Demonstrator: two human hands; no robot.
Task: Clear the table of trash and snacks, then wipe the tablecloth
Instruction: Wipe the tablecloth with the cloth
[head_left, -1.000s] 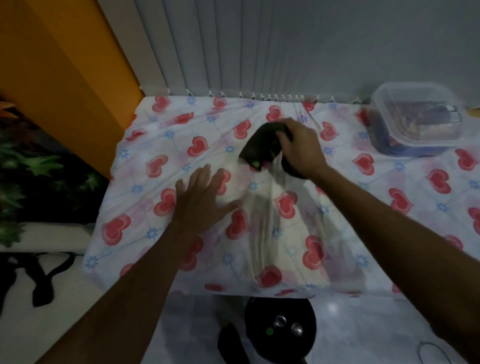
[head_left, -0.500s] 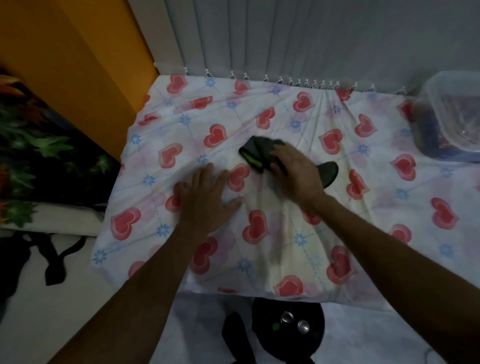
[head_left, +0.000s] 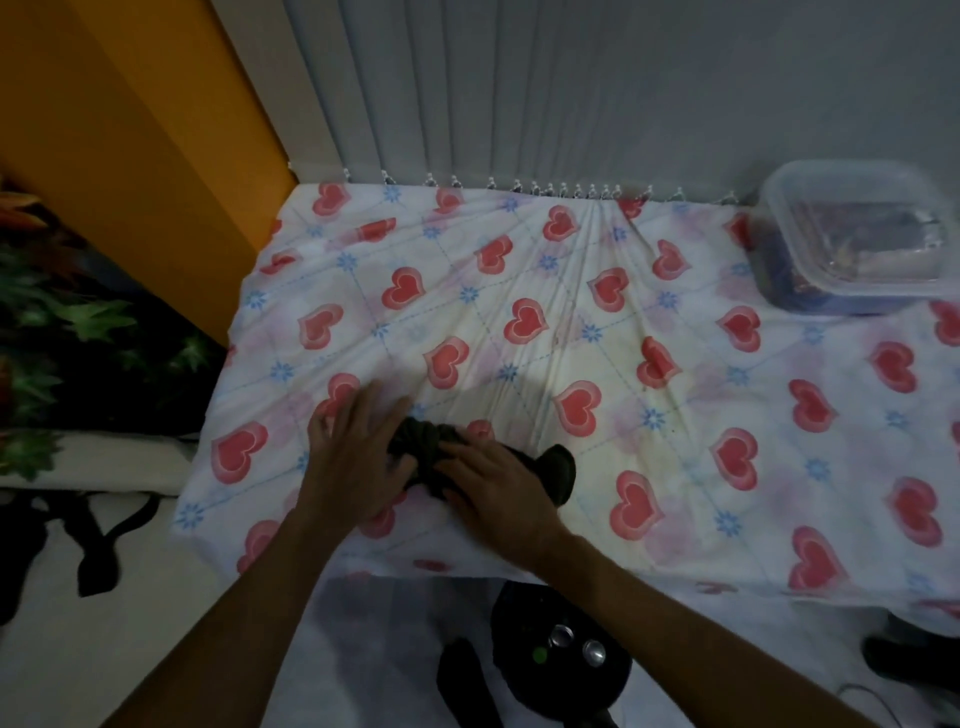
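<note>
Our right hand (head_left: 498, 488) presses flattish fingers on the dark rag (head_left: 558, 467) near the front edge of the heart-print tablecloth (head_left: 701, 400). Our left hand (head_left: 358, 457) lies spread just beside it, touching the rag. Grey blinds (head_left: 519, 93) stand behind, a lidded plastic container (head_left: 852, 239) sits at the far right, and a black bin (head_left: 561, 670) is below.

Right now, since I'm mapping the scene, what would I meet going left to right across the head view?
Green plant leaves → left hand → right hand → lidded plastic container.
</note>
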